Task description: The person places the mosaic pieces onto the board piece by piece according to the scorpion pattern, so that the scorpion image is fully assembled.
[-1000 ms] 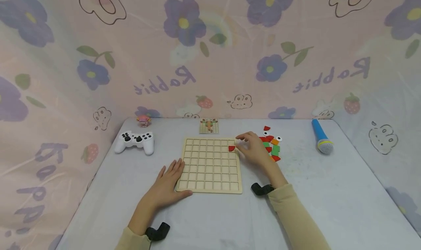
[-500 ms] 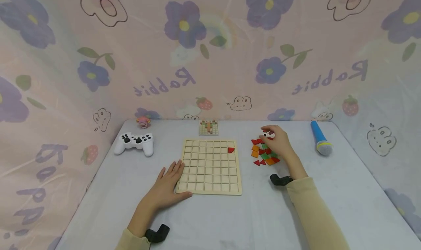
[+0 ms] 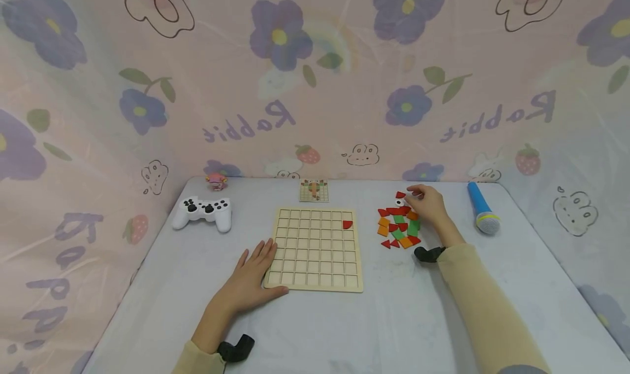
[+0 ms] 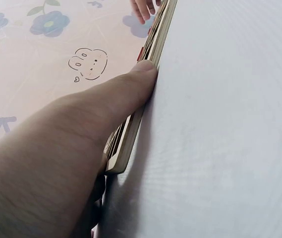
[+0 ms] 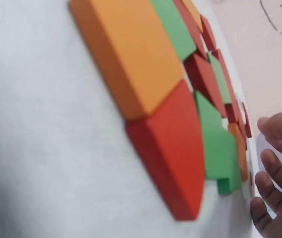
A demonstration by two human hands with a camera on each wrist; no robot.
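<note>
We keep the left hand [image 3: 248, 278] spread against the board [image 3: 315, 251] at its near left corner, thumb on the near edge. Our right hand [image 3: 427, 204] bends its fingers at the pile's far right side; we cannot tell whether they pinch anything. A strip of white cloth [image 3: 369, 319] separates board and pieces [image 3: 397, 234]; a wider stretch reaches the microphone [image 3: 482, 210]. The board is pale, wood-like, gridded with square recesses, one bearing a round-sided red piece [image 3: 347, 225]. The piled pieces are smooth, thick, angular: red, orange, green.
</note>
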